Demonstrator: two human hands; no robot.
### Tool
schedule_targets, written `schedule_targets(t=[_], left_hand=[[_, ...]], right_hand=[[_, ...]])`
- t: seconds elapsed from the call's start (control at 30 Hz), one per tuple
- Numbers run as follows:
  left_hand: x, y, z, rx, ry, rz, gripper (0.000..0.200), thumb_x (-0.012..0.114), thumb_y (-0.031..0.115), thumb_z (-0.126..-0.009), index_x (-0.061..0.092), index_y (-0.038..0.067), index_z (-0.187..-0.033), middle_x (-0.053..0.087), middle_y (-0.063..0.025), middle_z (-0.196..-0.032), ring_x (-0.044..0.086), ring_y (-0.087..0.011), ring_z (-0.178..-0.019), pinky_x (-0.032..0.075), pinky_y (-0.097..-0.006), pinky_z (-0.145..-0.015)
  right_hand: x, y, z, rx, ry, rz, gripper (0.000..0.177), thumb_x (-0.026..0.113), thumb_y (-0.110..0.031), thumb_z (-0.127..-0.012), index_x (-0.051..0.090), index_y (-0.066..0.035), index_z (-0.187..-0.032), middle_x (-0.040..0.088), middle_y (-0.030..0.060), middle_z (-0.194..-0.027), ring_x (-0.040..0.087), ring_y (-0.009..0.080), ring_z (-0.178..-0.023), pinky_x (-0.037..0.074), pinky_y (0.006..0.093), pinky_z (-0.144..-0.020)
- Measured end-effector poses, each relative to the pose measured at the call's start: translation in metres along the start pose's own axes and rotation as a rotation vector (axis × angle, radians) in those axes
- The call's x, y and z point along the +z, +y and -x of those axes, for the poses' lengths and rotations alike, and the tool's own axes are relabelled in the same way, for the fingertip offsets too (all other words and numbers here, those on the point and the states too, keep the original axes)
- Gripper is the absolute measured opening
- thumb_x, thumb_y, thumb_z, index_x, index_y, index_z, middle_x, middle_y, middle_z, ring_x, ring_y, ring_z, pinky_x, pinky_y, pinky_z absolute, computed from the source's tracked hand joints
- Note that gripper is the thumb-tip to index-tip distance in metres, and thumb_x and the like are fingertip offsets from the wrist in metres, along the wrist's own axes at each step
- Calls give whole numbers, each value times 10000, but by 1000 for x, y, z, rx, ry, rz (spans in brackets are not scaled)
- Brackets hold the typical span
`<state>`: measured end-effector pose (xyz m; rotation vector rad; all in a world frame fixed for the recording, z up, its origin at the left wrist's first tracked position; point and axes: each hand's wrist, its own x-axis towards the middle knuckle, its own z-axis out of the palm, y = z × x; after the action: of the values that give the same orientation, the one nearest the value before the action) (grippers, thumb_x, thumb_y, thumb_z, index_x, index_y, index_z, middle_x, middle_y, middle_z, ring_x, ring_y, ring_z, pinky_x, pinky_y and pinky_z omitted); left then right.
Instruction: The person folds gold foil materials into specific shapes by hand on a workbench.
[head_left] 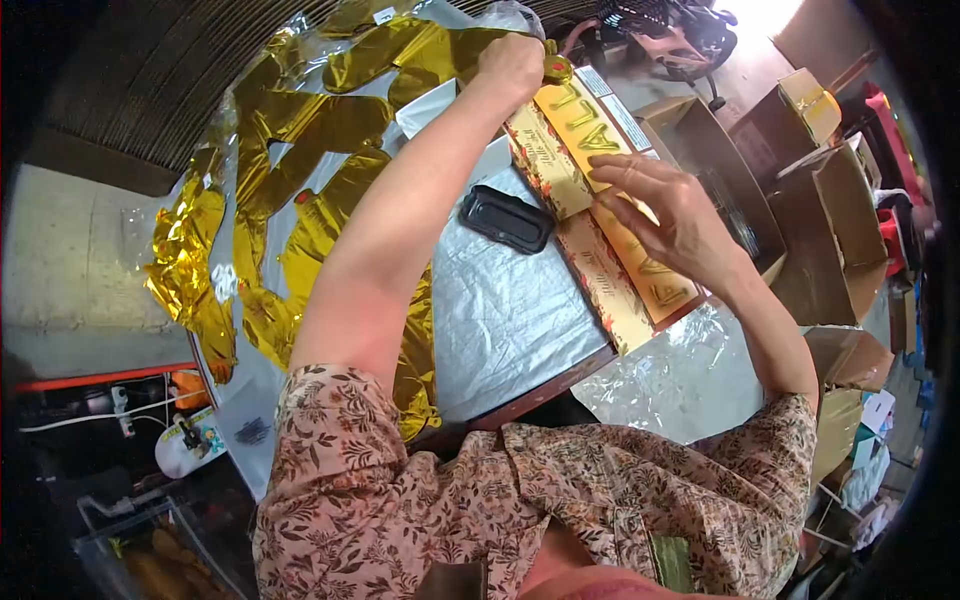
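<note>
My left hand (513,68) is closed in a fist at the far side of the table, beside a bit of gold foil (557,69). What its fingers hold, if anything, is hidden. My right hand (672,212) hovers over or touches two orange-and-cream printed packs, its fingers stretched out and slightly bent. The farther pack (566,135) shows gold letters, and the nearer pack (612,275) lies end to end with it. A small black plastic tray (507,218) rests on the silvery table cover (510,310) to their left.
Large gold foil letter balloons (310,130) spread across the left of the table. A white box (428,110) lies partly behind my left forearm. Open cardboard boxes (835,225) stand on the right. A dark fan-like object (680,40) is at the back.
</note>
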<state>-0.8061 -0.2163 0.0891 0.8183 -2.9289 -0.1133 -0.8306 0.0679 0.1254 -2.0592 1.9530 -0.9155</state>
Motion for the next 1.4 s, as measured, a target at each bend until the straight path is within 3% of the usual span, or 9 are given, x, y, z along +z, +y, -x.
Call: schedule_targets(t=[0.27, 0.33, 0.43, 0.57, 0.77, 0.83, 0.93, 1.1, 1.4], left_hand=[[8, -53, -28, -73, 154, 250, 259, 771, 259, -694, 797, 36, -823, 758, -207, -898, 746, -383, -865, 601, -433, -828], [3, -70, -36, -118, 74, 441, 164, 850, 200, -730, 821, 72, -828, 788, -91, -844, 748, -149, -736, 617, -307, -692], [-4, -80, -37, -267, -42, 977, 163, 863, 77, -758, 799, 12, -893, 767, -72, -903, 734, -143, -791, 644, -248, -701], [-11, -78, -27, -330, -63, 1206, 154, 818, 38, -790, 764, -25, -919, 734, -58, -876, 723, -140, -767, 655, -246, -716], [27, -160, -83, -233, -101, 1143, 159, 712, 165, -910, 719, 31, -824, 650, 8, -725, 563, -74, -584, 405, -246, -476], [-14, -142, -55, -430, 195, 1148, 368, 673, 329, -986, 721, 16, -1174, 735, -141, -1134, 726, -245, -983, 603, -354, -742], [-46, -136, -35, -357, 646, 1424, 237, 786, 233, -911, 740, 30, -1024, 740, -62, -899, 696, -155, -701, 524, -295, -533], [-61, -175, -40, -250, 285, 1038, 257, 839, 192, -856, 779, 15, -1032, 751, -84, -881, 691, -168, -754, 546, -313, -642], [-129, -181, 1, -236, 305, 1115, 310, 805, 220, -900, 763, -3, -1112, 772, -120, -992, 711, -209, -908, 565, -351, -807]], right_hand=[[-10, 60, -70, 101, 121, 95, 282, 653, -103, -983, 700, -13, -1246, 745, 167, -1189, 748, 297, -1012, 573, 389, -902], [-5, 97, -96, 95, 123, 162, 315, 653, -130, -985, 686, -44, -1286, 755, 164, -1146, 750, 243, -969, 567, 370, -845], [7, 124, -136, 116, 138, 155, 363, 653, -152, -979, 659, -71, -1333, 747, 175, -1113, 743, 224, -933, 561, 366, -809], [37, 136, -172, -73, 413, 153, 384, 685, -162, -936, 654, -97, -1314, 723, 206, -1066, 702, 391, -866, 564, 447, -770], [55, 167, -180, -305, 353, 554, 135, 717, -178, -869, 732, -112, -986, 741, 123, -1059, 676, 310, -1052, 408, 445, -1104], [55, 162, -169, -238, 218, 616, 94, 712, -181, -869, 721, -120, -940, 740, 119, -1009, 680, 309, -1036, 412, 459, -1100], [53, 159, -168, -165, 66, 721, 110, 710, -238, -857, 677, -139, -821, 723, 116, -874, 691, 308, -987, 402, 469, -1115], [54, 125, -226, -21, 92, 193, 387, 631, -353, -989, 691, -130, -1300, 738, 196, -1031, 717, 371, -917, 573, 482, -851], [163, 170, -292, -292, -141, 678, 383, 467, -347, -1060, 602, -158, -1365, 510, 115, -1495, 482, 346, -1375, 374, 511, -1135]])
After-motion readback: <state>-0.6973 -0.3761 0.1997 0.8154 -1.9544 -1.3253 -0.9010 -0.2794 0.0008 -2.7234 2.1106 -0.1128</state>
